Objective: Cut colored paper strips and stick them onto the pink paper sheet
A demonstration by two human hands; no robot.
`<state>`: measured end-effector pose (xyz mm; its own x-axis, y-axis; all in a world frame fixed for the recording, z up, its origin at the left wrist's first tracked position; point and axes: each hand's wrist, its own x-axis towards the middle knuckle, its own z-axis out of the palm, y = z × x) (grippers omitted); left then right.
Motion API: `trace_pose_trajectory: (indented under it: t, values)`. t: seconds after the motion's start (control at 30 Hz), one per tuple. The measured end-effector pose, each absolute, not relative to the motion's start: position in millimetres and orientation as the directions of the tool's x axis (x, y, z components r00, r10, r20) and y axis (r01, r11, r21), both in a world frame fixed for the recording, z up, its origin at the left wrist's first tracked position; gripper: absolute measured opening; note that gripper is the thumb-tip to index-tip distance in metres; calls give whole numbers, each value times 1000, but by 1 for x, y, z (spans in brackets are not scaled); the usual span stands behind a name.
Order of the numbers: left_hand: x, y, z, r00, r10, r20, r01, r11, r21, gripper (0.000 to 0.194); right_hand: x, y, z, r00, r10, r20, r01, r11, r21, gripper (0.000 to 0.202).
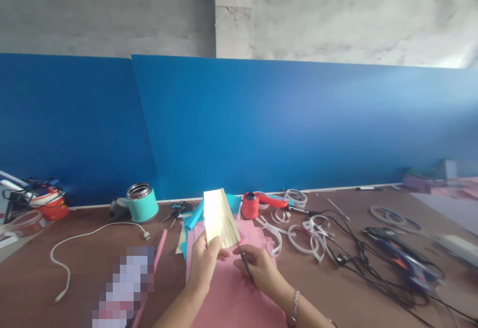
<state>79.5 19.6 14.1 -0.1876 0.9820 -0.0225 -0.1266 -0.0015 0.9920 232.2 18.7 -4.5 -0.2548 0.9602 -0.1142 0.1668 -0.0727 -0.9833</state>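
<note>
My left hand grips the lower end of a folded pale yellow paper, thumb on its front. The paper stands up at a slant, its left part bright with light. In my right hand is a slim dark tool with a thin pointed end, which lies along the paper's lower right edge. Whether it is a knife, scissors or tweezers I cannot tell. Below both hands lie pink paper sheets, with blue paper behind them.
A turquoise flask and a white cable are on the left of the brown table. Behind the hands stands a red bottle. White strip coils, black cables and a glue-gun-like tool lie to the right.
</note>
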Motion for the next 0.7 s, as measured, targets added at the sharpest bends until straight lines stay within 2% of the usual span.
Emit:
trace_pose_trajectory:
  t: [0.7]
  values:
    - [80, 19, 12, -169, 985, -22, -88, 7, 996, 26, 230, 18, -2, -240, 966, -94, 145, -60, -988, 28]
